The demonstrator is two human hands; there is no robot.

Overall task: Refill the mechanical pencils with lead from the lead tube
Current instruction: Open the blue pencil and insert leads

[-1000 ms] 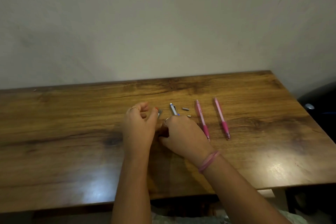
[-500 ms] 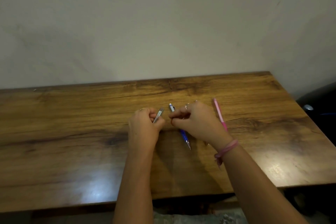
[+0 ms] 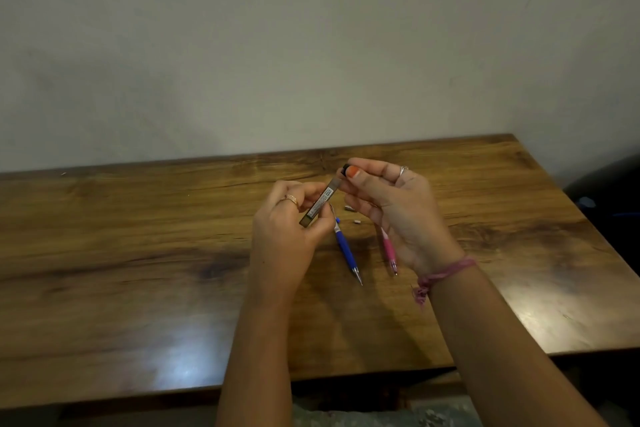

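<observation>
A slim grey lead tube [image 3: 320,202] with a printed label is held tilted above the wooden table [image 3: 138,253]. My left hand [image 3: 289,236] grips its lower end. My right hand [image 3: 394,211] pinches the tube's dark top cap between thumb and fingers. Below the hands a blue mechanical pencil [image 3: 347,251] lies on the table, tip toward me. A pink mechanical pencil [image 3: 388,248] lies to its right, partly hidden by my right hand. Two small caps [image 3: 356,220] lie near the pencils' far ends.
The table runs against a plain wall at the back. A dark object [image 3: 606,194] stands beyond the table's right edge. Its front edge is close to my body.
Both hands have risen off the table with the lead tube. My right hand has moved onto the tube's cap. The blue and one pink pencil now show below.
</observation>
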